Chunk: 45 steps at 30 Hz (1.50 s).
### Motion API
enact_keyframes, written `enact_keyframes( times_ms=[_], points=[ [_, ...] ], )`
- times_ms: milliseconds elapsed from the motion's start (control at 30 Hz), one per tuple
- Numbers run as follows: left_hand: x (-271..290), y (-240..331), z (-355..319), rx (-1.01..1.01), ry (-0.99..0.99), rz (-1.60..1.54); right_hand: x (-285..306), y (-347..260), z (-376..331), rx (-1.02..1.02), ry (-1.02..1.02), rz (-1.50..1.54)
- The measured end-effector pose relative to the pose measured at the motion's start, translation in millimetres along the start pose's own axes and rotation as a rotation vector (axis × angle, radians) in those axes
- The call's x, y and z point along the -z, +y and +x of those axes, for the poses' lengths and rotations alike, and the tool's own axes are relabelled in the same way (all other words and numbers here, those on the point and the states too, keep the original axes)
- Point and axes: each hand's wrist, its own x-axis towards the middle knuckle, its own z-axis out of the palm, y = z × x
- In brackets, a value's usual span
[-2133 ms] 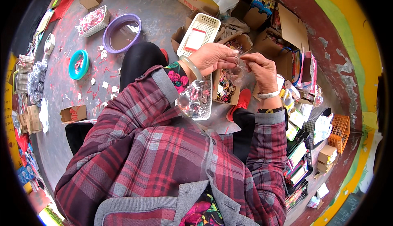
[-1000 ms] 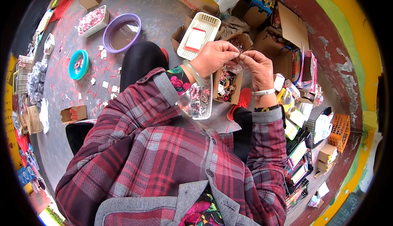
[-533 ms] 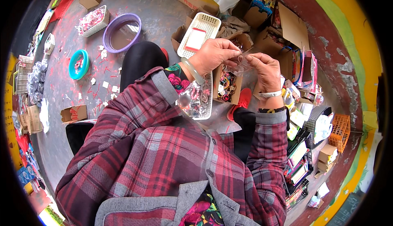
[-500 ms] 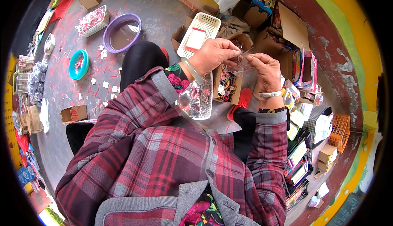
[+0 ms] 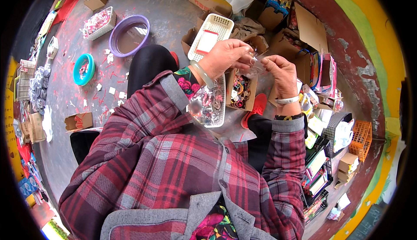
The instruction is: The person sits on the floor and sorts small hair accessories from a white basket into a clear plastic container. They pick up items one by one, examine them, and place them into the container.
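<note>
Hands meet in front of our chest, raised above the clutter on the floor. Our left hand (image 5: 226,57) comes in from the left with the wrist bent, a pale green bangle (image 5: 203,73) on it, and its fingers are curled shut with the tips pinched on a small clear plastic piece (image 5: 255,60). Our right hand (image 5: 280,71) rises from the right, forearm upright, a silver bracelet (image 5: 288,100) at the wrist; its thumb and forefinger are closed on the same clear piece from the other side, the remaining fingers folded loosely. The piece sits between the two sets of fingertips, too small and glassy for us to tell its exact kind.

Both sleeves are red and grey plaid, with a flowered cuff showing at the left wrist. Just below the hands we see a clear plastic tray (image 5: 210,105) of small transparent items resting on our lap, and beside it an open cardboard box (image 5: 241,91) holding colourful small rings or bands. Beyond the left hand lies a cream plastic basket (image 5: 216,28) with a white and red card in it. Farther left on the grey floor stand a purple basin (image 5: 129,35) and a teal ring-shaped dish (image 5: 84,68), well apart from the hands.
</note>
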Motion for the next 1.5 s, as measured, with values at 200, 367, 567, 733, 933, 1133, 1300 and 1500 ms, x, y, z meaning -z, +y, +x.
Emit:
enact_keyframes(
  times_ms=[200,367,567,733,933,1133,1300,1500],
  points=[
    [13.2,-16.8,5.8,-0.118,-0.087,0.239,-5.9,9.0,1.8,0.096,-0.038,-0.138],
    [9.2,-11.9,5.4,-0.037,-0.074,0.325,-0.5,7.8,-0.7,0.063,-0.026,-0.122],
    [9.3,-9.0,3.5,-0.021,-0.118,0.414,0.1,7.8,-1.9,0.047,-0.029,-0.108],
    [13.0,-13.8,1.9,-0.053,-0.142,0.466,2.7,16.5,-1.7,0.025,-0.009,-0.184],
    [17.3,-15.5,-2.2,-0.061,-0.132,0.450,-1.6,19.0,-2.4,0.091,-0.014,-0.271],
    [38.3,-25.0,-8.4,-0.029,-0.062,0.578,-0.2,3.6,-17.9,0.146,0.079,-0.246],
    [87.9,-92.5,-14.9,0.075,-0.054,0.925,9.3,-12.1,-37.0,0.101,0.075,-0.311],
    [157.4,-190.9,-30.7,0.188,-0.130,1.232,6.9,-10.0,-35.3,0.067,0.032,-0.340]
  ],
)
